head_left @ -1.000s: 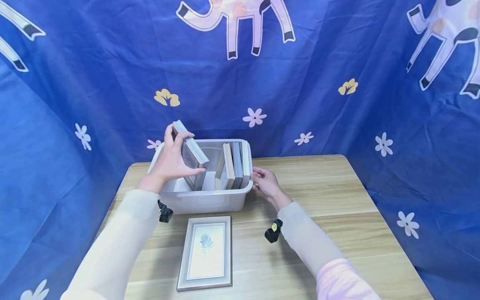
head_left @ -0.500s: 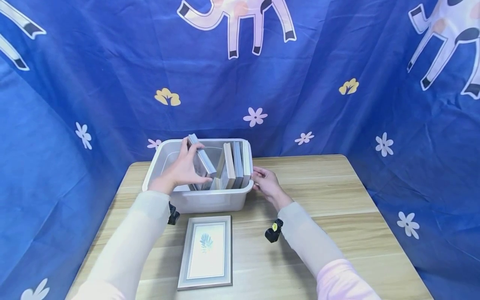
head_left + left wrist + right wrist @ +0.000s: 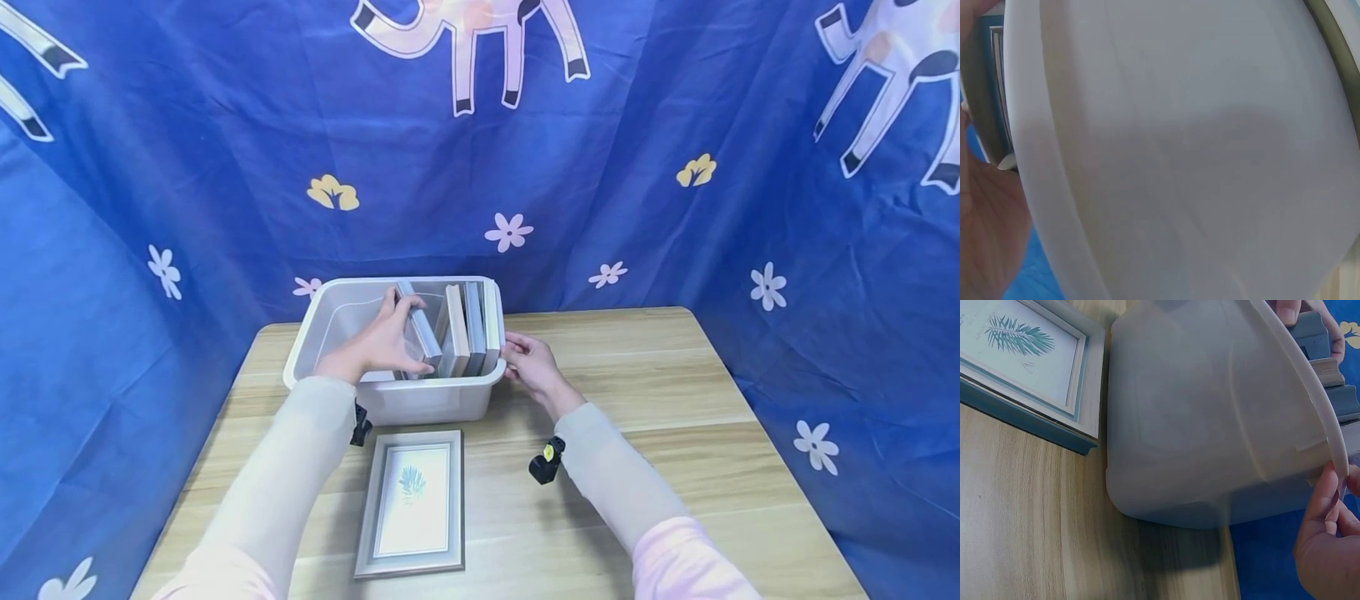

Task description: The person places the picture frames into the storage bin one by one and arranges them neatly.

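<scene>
In the head view, my left hand [image 3: 381, 342] grips a blue-edged picture frame [image 3: 424, 329] by its upper edges, thumb toward the near side. The picture frame is tilted and sunk partly into a whitish plastic bin [image 3: 420, 406]. To its right, several more picture frames [image 3: 457, 333] stand on edge against the bin's right end. My right hand [image 3: 531, 367] pinches the bin's right rim, as the right wrist view also shows with the thumb and fingers [image 3: 1324, 500] at the lip. The bin's wall [image 3: 1185, 156] hides most of the held frame in the left wrist view.
Flat on the wooden table [image 3: 637, 400], just in front of the bin, lies another picture frame [image 3: 411, 504] with a blue leaf print. A blue patterned curtain [image 3: 585, 192] hangs close behind the bin and along both sides.
My left hand has moved right and slightly down, lowering the held picture frame deeper into the bin and closer to the standing ones. My right hand has stayed at the rim.
</scene>
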The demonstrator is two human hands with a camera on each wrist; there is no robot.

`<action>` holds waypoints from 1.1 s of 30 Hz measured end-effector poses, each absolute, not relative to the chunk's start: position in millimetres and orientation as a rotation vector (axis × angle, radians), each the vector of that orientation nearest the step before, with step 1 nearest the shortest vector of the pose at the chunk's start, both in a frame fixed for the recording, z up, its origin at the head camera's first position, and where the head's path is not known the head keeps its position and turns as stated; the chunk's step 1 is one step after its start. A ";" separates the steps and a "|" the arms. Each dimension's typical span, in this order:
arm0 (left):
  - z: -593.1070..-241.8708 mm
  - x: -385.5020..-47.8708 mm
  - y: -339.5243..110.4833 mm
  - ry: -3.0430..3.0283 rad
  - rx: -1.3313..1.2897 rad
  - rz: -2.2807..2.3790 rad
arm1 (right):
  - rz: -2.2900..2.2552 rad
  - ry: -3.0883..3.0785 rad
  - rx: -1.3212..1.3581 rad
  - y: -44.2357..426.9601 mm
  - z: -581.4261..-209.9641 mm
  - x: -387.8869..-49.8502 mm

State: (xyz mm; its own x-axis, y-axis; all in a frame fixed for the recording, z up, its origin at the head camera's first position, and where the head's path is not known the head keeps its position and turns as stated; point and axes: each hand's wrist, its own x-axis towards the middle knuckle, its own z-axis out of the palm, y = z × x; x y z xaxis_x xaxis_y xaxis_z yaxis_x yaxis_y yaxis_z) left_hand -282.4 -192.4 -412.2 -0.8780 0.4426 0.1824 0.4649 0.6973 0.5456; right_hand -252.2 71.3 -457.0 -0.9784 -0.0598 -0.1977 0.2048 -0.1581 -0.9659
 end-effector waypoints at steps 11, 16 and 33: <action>-411.3 -285.4 -183.2 -2.902 -0.780 -0.918 | -2.257 1.908 0.177 73.1 -454.1 -252.0; -412.6 -286.5 -177.2 -2.935 -0.781 -0.888 | -2.255 1.909 0.173 73.7 -456.1 -252.7; -408.7 -289.3 -167.0 -3.035 -0.808 -0.895 | -2.238 1.919 0.164 73.7 -457.3 -252.9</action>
